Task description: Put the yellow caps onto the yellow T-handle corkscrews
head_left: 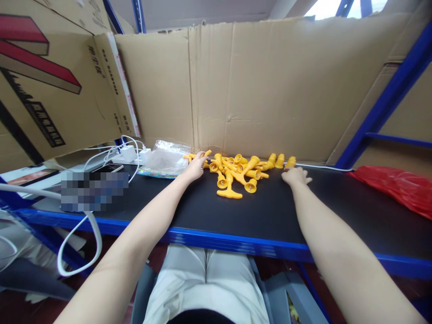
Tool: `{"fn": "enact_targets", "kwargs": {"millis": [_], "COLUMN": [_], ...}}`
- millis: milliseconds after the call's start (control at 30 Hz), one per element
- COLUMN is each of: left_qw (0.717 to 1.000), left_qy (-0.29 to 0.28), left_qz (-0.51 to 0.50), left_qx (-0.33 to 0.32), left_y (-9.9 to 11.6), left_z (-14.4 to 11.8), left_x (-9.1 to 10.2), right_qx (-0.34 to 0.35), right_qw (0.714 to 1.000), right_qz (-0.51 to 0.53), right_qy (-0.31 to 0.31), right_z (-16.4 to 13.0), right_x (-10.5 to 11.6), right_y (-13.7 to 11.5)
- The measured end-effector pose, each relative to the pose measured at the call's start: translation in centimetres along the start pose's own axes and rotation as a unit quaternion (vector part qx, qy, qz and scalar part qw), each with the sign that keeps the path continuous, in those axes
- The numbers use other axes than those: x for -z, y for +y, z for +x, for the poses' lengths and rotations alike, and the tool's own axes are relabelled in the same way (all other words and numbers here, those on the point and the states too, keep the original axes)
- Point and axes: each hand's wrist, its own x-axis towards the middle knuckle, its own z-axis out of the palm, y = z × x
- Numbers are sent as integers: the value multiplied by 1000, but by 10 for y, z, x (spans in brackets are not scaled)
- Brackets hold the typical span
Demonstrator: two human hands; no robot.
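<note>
Brown cardboard sheets [263, 85] are standing as a wall behind a black shelf top [270, 211] with a blue front edge, and the person is sitting in front of it with both arms stretched far forward.

The left hand [195, 167] is reaching palm down into the near-left end of a heap of yellow plastic pieces [241, 170]. Its fingers are curling over one or two pieces, but I cannot tell whether they are really gripping, because the fingertips are hidden in the heap. The right hand [296, 175] is lying flat on the black top, fingers loosely spread and holding nothing, just beside the right end of the heap, and it is touching or almost touching the nearest yellow piece.

The heap is lying between the two hands, against the cardboard. I am counting about fifteen pieces, all funnel-shaped with a stem, but they are overlapping and small, so the exact number is not clear. One piece with a T-shaped end [229, 192] is lying apart, closest to the person.

Left of the left hand, one crumpled clear plastic bag [167, 158] is lying, and further left two white chargers [133, 154] with white cables. One blurred patch is covering something there. Right of the right hand, well apart, one red bag [398, 186] is being cut off by the picture's edge.
</note>
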Motion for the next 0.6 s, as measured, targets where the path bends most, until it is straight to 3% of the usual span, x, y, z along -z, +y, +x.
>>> {"fn": "enact_targets", "kwargs": {"millis": [333,600], "left_qw": [997,991], "left_qy": [-58,-113], "left_qz": [31,28], "left_qx": [30,59], "left_y": [7,0], "left_z": [-3,-5], "left_x": [1,-5], "right_qx": [-25,-9], "right_qw": [998,996], "right_qz": [10,-17], "right_qy": [-51,-89], "right_z": [4,6], "right_x": [0,-3], "right_y": [0,-1]}}
